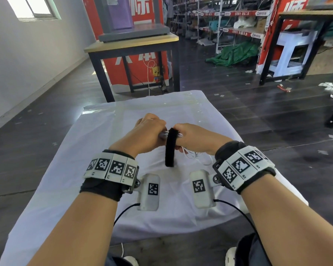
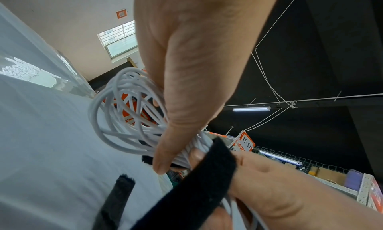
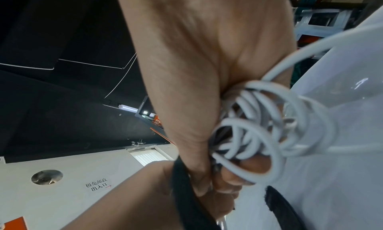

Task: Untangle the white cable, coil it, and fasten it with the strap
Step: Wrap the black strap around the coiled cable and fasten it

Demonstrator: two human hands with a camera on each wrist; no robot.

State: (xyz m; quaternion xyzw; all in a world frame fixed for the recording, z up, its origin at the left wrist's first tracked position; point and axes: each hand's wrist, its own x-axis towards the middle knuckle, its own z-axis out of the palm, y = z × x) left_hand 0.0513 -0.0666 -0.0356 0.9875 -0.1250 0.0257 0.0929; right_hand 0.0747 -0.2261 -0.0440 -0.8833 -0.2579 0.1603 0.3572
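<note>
You are working over the white-covered table (image 1: 69, 150). Your left hand (image 1: 145, 134) and right hand (image 1: 197, 138) are both curling around the coiled white cable (image 2: 128, 112), holding it just above the table. The black strap (image 1: 170, 146) is draping over the bundle between them. Head view is hiding the coils; left wrist view is showing loops fanning out and your thumb (image 2: 172, 145) pressing the strap's end; right wrist view is showing fingers (image 3: 254, 166) threading the loops.

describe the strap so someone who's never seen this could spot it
Start at the table draped in white cloth, then find the two hands meeting above its middle. Draped over the white cable bundle between them is the strap: the only black, fuzzy band there.
</note>
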